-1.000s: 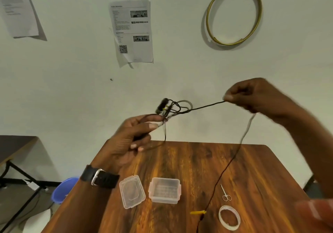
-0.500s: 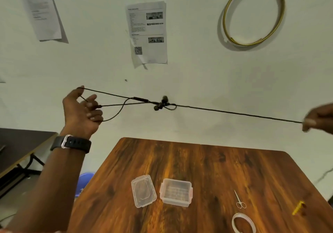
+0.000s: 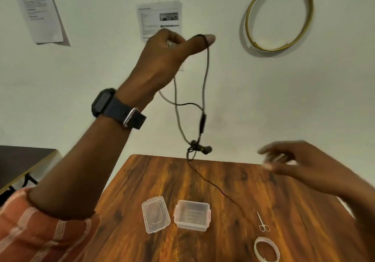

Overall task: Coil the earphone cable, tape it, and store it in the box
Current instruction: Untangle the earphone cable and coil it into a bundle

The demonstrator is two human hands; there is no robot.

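On table point(image 3: 284, 190), clear box point(image 3: 192, 215) lidless, empty.

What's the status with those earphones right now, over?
Left hand raised, cable looped over thumb. Right hand open, blurred. Earbuds dangle uncoiled. Box open, unobstructed.

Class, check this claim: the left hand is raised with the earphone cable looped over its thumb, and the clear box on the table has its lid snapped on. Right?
Not quite. In the head view the lid lies on the table beside the open clear box, not snapped on. The left hand is raised with the earphone cable over its thumb.
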